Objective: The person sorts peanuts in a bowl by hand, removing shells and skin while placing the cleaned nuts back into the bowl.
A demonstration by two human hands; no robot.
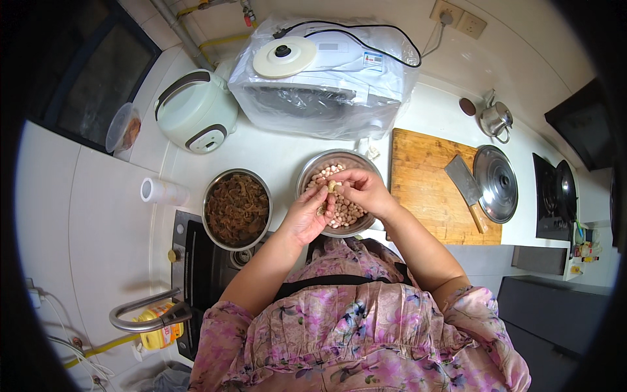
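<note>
Over a stainless steel bowl [302, 170] of shelled pinkish peanuts [347, 213], my two hands meet fingertip to fingertip. Between them is a pale peanut pod [332, 186], pinched by the thumb and fingers of each hand. My left hand [307, 214] also has a bit of shell [321, 209] by its curled fingers. My right hand [366, 192] reaches in from the right and covers part of the bowl. Left of my hands, a second steel bowl [268, 206] holds brown, shredded-looking food [237, 210].
Right of the peanuts lies a wooden cutting board [421, 196] with a cleaver [463, 181] and a steel lid [497, 186]. Behind stand a plastic-wrapped oven-like appliance [318, 108] and a rice cooker [196, 112]. A sink [205, 264] and faucet [147, 318] are at left.
</note>
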